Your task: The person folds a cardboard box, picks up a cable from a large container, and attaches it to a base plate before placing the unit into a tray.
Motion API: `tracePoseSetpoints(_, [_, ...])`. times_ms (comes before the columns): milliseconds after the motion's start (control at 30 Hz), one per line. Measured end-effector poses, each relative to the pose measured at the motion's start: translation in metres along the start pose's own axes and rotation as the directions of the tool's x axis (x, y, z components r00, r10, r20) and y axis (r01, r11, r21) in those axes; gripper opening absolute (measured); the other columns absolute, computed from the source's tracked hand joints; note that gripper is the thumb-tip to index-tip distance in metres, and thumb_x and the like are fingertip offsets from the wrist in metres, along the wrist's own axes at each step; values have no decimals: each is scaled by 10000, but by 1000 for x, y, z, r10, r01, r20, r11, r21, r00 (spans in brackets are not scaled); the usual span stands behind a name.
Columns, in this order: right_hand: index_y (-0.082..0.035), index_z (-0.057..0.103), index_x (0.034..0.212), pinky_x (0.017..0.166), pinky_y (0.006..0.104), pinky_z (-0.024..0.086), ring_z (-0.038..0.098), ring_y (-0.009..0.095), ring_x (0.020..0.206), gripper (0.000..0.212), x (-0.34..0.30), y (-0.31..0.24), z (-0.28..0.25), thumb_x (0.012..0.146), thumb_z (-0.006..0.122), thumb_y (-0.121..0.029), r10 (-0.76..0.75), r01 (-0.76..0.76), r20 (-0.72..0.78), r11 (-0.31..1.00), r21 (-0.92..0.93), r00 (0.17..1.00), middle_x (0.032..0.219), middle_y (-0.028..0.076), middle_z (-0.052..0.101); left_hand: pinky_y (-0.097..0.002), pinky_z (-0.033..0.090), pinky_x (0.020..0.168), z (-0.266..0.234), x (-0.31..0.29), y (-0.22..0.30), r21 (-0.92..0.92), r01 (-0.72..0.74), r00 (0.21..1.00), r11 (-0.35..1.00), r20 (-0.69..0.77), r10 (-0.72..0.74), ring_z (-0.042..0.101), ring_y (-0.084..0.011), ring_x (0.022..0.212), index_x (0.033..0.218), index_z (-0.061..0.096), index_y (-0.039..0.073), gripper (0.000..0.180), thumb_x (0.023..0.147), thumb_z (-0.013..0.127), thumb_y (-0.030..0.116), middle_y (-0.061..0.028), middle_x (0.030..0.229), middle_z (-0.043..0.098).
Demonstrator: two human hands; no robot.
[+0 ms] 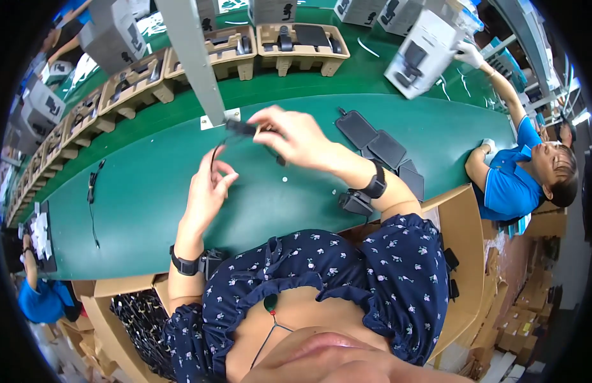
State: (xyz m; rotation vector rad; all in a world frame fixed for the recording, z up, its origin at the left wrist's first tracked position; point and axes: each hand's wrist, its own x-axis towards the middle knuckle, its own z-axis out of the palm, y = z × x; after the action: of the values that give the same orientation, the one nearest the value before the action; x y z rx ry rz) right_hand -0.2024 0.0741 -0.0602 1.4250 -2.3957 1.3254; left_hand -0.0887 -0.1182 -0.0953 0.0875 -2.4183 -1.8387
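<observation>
Black cable held between two hands above a green tabletop

The right hand (pixel 296 137) was closed, thumb and fingers pinching a bundled black cable (pixel 242 128). The left hand (pixel 205 191) was half-curled, its thumb apart from its fingers; a thin strand ran down beside its fingertips, though whether they gripped it could not be told. The thick part of the bundle jutted leftward from the right fingertips, its long axis lying roughly across the body. From the left hand it lay up and to the right, just beyond the fingertips; the right hand was the nearer, already on it.

Below stretched the green tabletop (pixel 149 191), where a second black cable (pixel 91 188) lay well to the left and flat black pads (pixel 387 150) overlapped to the right. A metal post (pixel 190 57) stood just past the hands.

Farther out, a row of moulded brown trays (pixel 270 64) curved along the far side. A cardboard box (pixel 123 285) of black cables sat at the near left, and a co-worker (pixel 513 185) in blue was at the right.
</observation>
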Motion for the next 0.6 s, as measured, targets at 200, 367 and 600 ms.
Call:
tracePoseSetpoints(200, [-75,588,910,819,354,433,544,208,951,214,-7,0,26,770,682,-207,-84,78,40,988,132,996,945,89,588,-323,519,758,25,1,-5,-506,-18,997,862,52,52,631,-225,860,1231,424,-34,489,975,320,370,-155,992,612])
tracePoseSetpoints(367, [-196,516,1187,1010,455,298,418,271,1211,491,-2,-16,31,732,656,-318,-537,484,-5,764,-427,844,1229,119,477,-251,440,508,12,5,-11,-498,324,931,804,317,-179,513,-119,577,1162,466,0,448,980,304,376,-69,796,560])
tracePoseSetpoints(600, [-199,463,1272,679,312,417,564,174,802,534,4,-13,27,773,614,-316,-400,580,434,671,-461,807,843,27,579,-209,393,442,-19,2,-3,-329,380,823,864,548,-153,501,-88,573,1136,473,21,355,970,375,318,-81,786,559])
